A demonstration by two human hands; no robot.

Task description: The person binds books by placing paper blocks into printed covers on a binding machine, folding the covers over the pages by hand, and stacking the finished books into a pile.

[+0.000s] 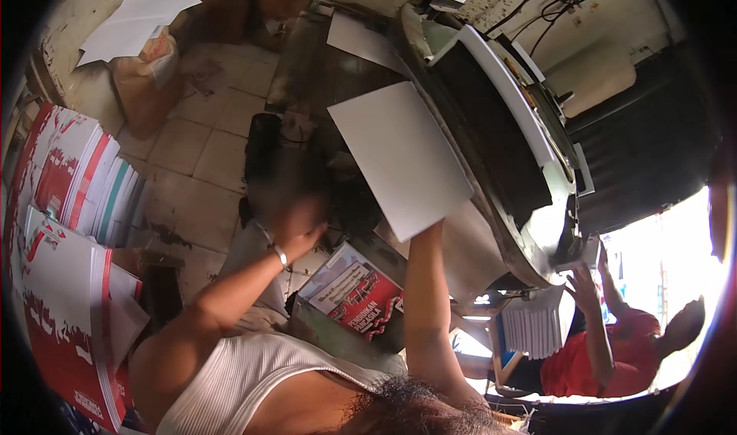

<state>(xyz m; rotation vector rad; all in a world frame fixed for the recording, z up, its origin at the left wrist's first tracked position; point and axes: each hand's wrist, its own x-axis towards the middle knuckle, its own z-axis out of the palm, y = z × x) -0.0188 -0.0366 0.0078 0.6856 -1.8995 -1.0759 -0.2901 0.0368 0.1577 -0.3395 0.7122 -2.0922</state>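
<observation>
A large blank white sheet (403,158) is tilted over the near edge of the big curved machine (491,228). My right hand (428,235) holds it at the near corner; the fingers are hidden behind it. My left hand (301,224) is smeared by motion beside dark machine parts (288,158), and a light band shows on its wrist. Whether its fingers hold anything cannot be made out. Between my forearms, a red and white book (353,297) lies on a greenish surface (326,331). Another white sheet (365,42) rests farther back beside the machine.
Stacks of red and white books (65,281) stand close on my left. White sheets (142,16) lie at the far left above a brown bag (146,82). On the right, a co-worker in red (599,350) raises both hands near a stack of white booklets (531,329).
</observation>
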